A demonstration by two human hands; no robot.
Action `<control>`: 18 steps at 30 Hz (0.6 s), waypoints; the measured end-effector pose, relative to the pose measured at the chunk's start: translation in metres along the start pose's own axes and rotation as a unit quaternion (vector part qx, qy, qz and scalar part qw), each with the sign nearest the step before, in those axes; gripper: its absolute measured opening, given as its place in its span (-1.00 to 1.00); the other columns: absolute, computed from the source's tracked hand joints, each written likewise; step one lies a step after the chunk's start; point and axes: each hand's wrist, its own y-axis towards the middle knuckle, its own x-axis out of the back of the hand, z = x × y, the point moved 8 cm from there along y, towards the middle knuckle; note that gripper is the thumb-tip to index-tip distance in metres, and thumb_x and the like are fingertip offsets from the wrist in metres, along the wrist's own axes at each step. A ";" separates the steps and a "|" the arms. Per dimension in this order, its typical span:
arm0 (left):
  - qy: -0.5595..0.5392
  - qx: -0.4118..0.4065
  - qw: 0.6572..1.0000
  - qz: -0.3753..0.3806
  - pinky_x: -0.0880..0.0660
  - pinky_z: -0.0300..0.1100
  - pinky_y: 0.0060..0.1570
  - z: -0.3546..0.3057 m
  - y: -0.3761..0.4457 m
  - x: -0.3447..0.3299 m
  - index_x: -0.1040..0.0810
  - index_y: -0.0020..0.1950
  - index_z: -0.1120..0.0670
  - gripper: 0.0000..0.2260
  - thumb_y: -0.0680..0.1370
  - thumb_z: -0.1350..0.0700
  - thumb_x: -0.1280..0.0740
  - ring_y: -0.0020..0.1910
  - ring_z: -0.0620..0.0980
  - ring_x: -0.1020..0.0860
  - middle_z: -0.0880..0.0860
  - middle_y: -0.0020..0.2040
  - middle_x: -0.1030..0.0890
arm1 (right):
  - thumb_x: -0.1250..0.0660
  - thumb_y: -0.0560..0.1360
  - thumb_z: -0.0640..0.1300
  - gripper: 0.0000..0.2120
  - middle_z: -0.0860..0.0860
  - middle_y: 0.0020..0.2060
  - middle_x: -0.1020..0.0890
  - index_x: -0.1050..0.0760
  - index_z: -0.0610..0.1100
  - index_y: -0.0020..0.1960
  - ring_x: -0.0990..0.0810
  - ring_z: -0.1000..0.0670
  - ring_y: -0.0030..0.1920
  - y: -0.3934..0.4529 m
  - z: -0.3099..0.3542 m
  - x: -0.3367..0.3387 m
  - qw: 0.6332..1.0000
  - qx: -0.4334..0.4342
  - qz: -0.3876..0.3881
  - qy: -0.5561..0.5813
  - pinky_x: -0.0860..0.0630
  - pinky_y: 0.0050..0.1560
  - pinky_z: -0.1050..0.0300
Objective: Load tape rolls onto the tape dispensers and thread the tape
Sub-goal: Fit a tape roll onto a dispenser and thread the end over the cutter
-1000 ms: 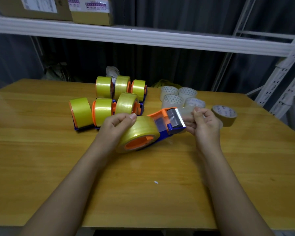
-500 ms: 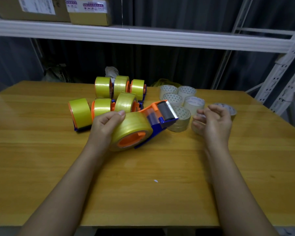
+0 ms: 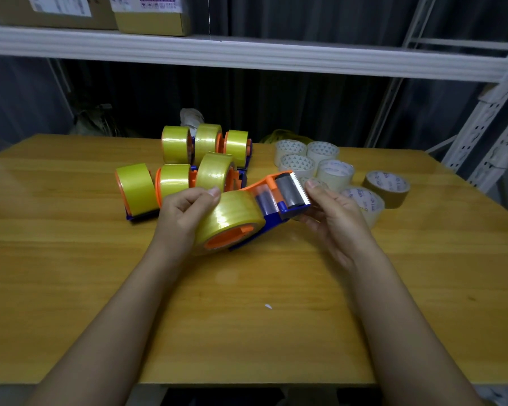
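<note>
Left hand (image 3: 185, 212) curled around the yellow-tinted tape roll (image 3: 229, 219) seated on the orange-and-blue plastic dispenser (image 3: 279, 197), held just above the wooden table (image 3: 71, 259); right hand (image 3: 335, 212) cupping the serrated cutter end, thumb at the blade. Behind: six loaded dispensers (image 3: 188, 159), loose clear rolls (image 3: 314, 162), one brown roll (image 3: 387, 189), core print unreadable. Overhead: cardboard boxes (image 3: 106, 10) on a white shelf (image 3: 247, 54), labels illegible.

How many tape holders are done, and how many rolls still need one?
Done: six loaded orange-and-blue dispensers stand behind. In hand: the left hand and right hand hold a seventh dispenser. Left: about seven loose clear tape rolls.
</note>
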 end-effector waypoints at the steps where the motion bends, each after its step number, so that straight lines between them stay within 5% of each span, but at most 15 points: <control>1: 0.004 0.000 1.000 0.001 -0.31 -0.15 -0.33 0.000 0.000 0.000 -0.51 -0.34 0.23 -0.61 0.40 -0.11 -0.32 -0.34 0.07 -0.39 0.15 -0.37 -0.40 | -0.37 0.47 -0.05 -0.81 -0.09 -0.07 -0.71 -0.64 -0.16 -0.03 -0.64 -0.03 0.01 0.000 0.000 -0.001 1.000 -0.001 0.001 0.003 -0.54 0.17 -0.03; 8: 0.023 -0.004 1.000 0.005 -0.27 -0.07 -0.29 0.000 0.000 0.000 -0.51 -0.40 0.14 -0.65 0.42 -0.11 -0.32 -0.35 0.08 -0.35 0.15 -0.40 -0.37 | -0.39 0.50 -0.15 -0.91 -0.04 -0.13 -0.71 -0.66 -0.12 -0.06 -0.64 0.03 -0.10 0.000 0.006 0.008 0.999 0.042 -0.026 0.000 -0.59 -0.04 0.10; 18: 0.034 -0.007 0.999 0.007 -0.26 -0.05 -0.30 -0.001 0.000 -0.001 -0.51 -0.43 0.04 -0.69 0.43 -0.11 -0.32 -0.37 0.09 -0.34 0.14 -0.41 -0.35 | -0.45 0.32 -0.08 -0.72 0.04 -0.22 -0.68 -0.65 -0.15 0.00 -0.63 0.10 -0.15 0.002 0.011 0.016 0.996 0.068 -0.047 0.037 -0.59 0.02 0.10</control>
